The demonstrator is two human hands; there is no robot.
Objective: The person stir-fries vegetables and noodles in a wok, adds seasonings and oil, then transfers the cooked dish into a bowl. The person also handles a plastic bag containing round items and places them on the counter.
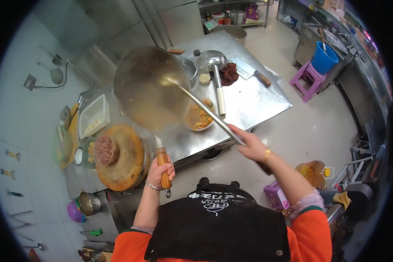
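Observation:
My left hand (162, 172) grips the wooden handle (162, 163) of a large steel wok (150, 98), held over the steel table. Its steamy inside shows small brown residue. My right hand (252, 147) grips a long metal-handled cooking tool (209, 113). The tool's head is blurred inside the wok, so I cannot tell whether it is a ladle or a turner. Beside the wok's right rim stands a round bowl (201, 119) of orange-brown cooked food, partly behind the tool's shaft.
A round chopping block (131, 163) at left bears raw minced meat (106, 150). Behind it sits a white plastic basket (93, 118). A cleaver (245, 68), a dark cloth (229, 74), a steel ladle (219, 88) and a plastic bottle (201, 67) lie or stand on the steel table (255, 101).

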